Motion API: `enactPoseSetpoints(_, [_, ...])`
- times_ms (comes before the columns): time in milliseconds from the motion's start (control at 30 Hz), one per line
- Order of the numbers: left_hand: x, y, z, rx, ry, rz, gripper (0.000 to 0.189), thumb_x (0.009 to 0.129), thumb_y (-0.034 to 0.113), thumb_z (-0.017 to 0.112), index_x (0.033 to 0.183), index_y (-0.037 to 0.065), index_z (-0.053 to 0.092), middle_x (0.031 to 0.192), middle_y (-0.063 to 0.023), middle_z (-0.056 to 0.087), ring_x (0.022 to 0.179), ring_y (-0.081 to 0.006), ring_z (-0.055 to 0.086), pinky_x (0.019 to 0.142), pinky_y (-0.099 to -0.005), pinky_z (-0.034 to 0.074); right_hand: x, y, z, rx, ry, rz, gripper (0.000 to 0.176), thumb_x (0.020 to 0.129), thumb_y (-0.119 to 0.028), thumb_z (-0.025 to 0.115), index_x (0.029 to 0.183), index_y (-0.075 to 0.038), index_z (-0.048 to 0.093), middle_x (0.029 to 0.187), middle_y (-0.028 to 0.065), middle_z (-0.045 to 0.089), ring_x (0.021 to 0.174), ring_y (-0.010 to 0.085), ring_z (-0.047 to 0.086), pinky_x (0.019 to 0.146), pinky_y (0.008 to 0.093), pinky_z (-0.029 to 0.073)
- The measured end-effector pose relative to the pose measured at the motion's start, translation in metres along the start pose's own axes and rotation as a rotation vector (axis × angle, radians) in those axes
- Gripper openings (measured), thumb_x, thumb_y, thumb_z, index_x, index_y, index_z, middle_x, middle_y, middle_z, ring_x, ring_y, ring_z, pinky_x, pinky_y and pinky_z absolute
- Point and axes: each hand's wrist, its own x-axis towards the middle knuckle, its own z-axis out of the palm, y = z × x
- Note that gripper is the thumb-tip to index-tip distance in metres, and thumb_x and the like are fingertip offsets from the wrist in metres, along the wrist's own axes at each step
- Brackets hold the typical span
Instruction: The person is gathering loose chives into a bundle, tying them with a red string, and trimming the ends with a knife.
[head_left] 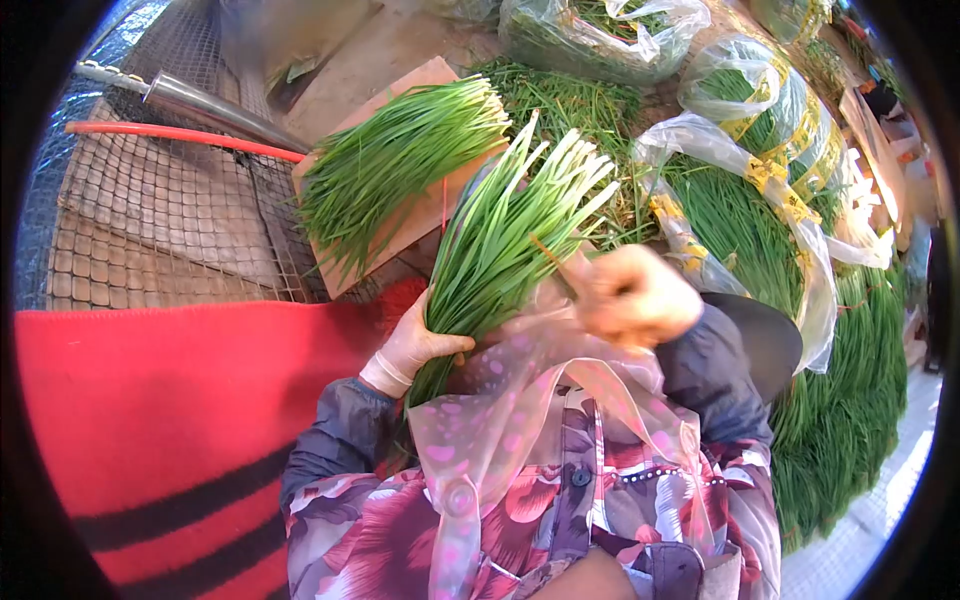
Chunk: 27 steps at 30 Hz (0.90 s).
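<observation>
My left hand (415,345), in a pale thin glove, is closed around the lower part of a bunch of garlic chives (500,240). The bunch slants up to the right, its pale cut ends at the top. Close by the right side of these chives is my right hand (640,295), bare, curled and blurred by motion. A thin brownish-yellow strip (543,250) sticks out from its pinched fingertips across the leaves. Another bunch of garlic chives (400,165) lies on a board (340,275) beyond my left hand.
Loose trimmings (570,110) lie behind the bunches. At right, a large heap of chives (840,430) spreads beside plastic bags (810,130) with yellow printing. A metal tube (215,110) and a red rod (185,135) cross the mesh (150,220). A red striped blanket (180,400) lies at left.
</observation>
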Motion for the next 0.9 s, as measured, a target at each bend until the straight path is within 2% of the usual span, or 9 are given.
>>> enactPoseSetpoints(67, [-0.002, -0.001, -0.003, -0.008, -0.002, -0.04, 0.067, 0.069, -0.002, 0.076, 0.128, 0.006, 0.044, 0.092, -0.0066, 0.062, 0.061, -0.017, 0.061, 0.051, -0.0303, 0.052, -0.012, 0.012, -0.034, -0.461, 0.136, -1.09, 0.022, 0.072, -0.01, 0.072, 0.057, -0.004, 0.058, 0.056, 0.007, 0.059, 0.036, 0.017, 0.051, 0.038, 0.0295, 0.037])
enactPoseSetpoints(100, [-0.002, -0.002, -0.006, -0.054, -0.017, -0.092, 0.066, 0.069, -0.002, 0.076, 0.127, 0.007, 0.045, 0.091, -0.0067, 0.061, 0.06, -0.0175, 0.061, 0.051, -0.0305, 0.051, -0.011, 0.02, -0.059, 0.234, -0.44, -0.95, 0.021, 0.072, -0.009, 0.071, 0.058, -0.004, 0.056, 0.056, 0.0093, 0.059, 0.042, 0.0187, 0.055, 0.042, 0.0324, 0.04])
enactPoseSetpoints(133, [0.001, -0.002, -0.01, -0.097, -0.035, -0.14, 0.065, 0.07, -0.002, 0.076, 0.126, 0.007, 0.045, 0.09, -0.0069, 0.061, 0.058, -0.018, 0.061, 0.05, -0.0306, 0.051, -0.011, -0.02, -0.075, 0.084, -0.786, -0.963, 0.022, 0.075, -0.011, 0.068, 0.06, -0.004, 0.054, 0.061, 0.0122, 0.062, 0.054, 0.0184, 0.061, 0.048, 0.0335, 0.044])
enactPoseSetpoints(200, [0.005, -0.011, -0.02, -0.042, -0.073, -0.126, 0.057, 0.073, 0.002, 0.074, 0.122, 0.007, 0.046, 0.085, -0.0082, 0.06, 0.052, -0.0191, 0.058, 0.048, -0.0315, 0.049, -0.066, 0.023, -0.081, 0.303, 0.215, -0.49, 0.022, 0.08, -0.018, 0.066, 0.068, -0.001, 0.06, 0.071, 0.0142, 0.068, 0.068, 0.0224, 0.065, 0.058, 0.0385, 0.049])
enactPoseSetpoints(267, [0.006, -0.02, -0.032, -0.156, -0.119, -0.22, 0.049, 0.075, 0.007, 0.071, 0.118, 0.005, 0.049, 0.082, -0.0101, 0.061, 0.05, -0.0197, 0.056, 0.046, -0.0328, 0.047, -0.041, 0.074, -0.104, -1.344, 0.74, 0.184, 0.026, 0.084, -0.024, 0.064, 0.077, 0.0, 0.067, 0.076, 0.0133, 0.07, 0.066, 0.0241, 0.067, 0.061, 0.038, 0.052])
enactPoseSetpoints(400, [0.005, -0.025, -0.04, -0.264, -0.234, -0.281, 0.044, 0.073, 0.016, 0.073, 0.11, 0.001, 0.054, 0.077, -0.0122, 0.061, 0.045, -0.0187, 0.052, 0.043, -0.0319, 0.045, -0.029, 0.088, -0.091, -0.552, 0.748, 0.344, 0.038, 0.081, -0.036, 0.069, 0.088, 0.001, 0.072, 0.075, 0.0109, 0.071, 0.068, 0.017, 0.071, 0.066, 0.0291, 0.055])
enactPoseSetpoints(667, [-0.001, -0.008, -0.021, -0.244, -0.211, -0.258, 0.048, 0.072, 0.02, 0.076, 0.109, -0.002, 0.054, 0.076, -0.0122, 0.06, 0.046, -0.0195, 0.052, 0.042, -0.0315, 0.042, 0.034, 0.1, -0.062, -0.251, 0.784, 0.169, 0.038, 0.08, -0.037, 0.074, 0.092, -0.001, 0.069, 0.072, 0.0071, 0.068, 0.062, 0.0164, 0.065, 0.059, 0.0312, 0.051])
enactPoseSetpoints(800, [0.002, -0.014, -0.027, -0.198, -0.185, -0.276, 0.057, 0.07, 0.016, 0.077, 0.118, 0.001, 0.052, 0.079, -0.0116, 0.061, 0.048, -0.0197, 0.053, 0.043, -0.0303, 0.042, 0.04, 0.085, -0.063, -0.879, 0.989, -0.215, 0.041, 0.071, -0.031, 0.077, 0.102, -0.006, 0.068, 0.094, 0.0108, 0.07, 0.088, 0.0241, 0.066, 0.08, 0.0363, 0.05])
enactPoseSetpoints(900, [0.005, -0.007, -0.024, -0.128, -0.183, -0.254, 0.06, 0.069, 0.012, 0.077, 0.121, 0.002, 0.05, 0.081, -0.011, 0.062, 0.048, -0.0191, 0.054, 0.044, -0.0291, 0.044, 0.074, 0.125, -0.08, -1.336, 0.699, -0.322, 0.046, 0.072, -0.046, 0.071, 0.1, -0.009, 0.07, 0.096, 0.0107, 0.069, 0.102, 0.0265, 0.063, 0.098, 0.041, 0.038])
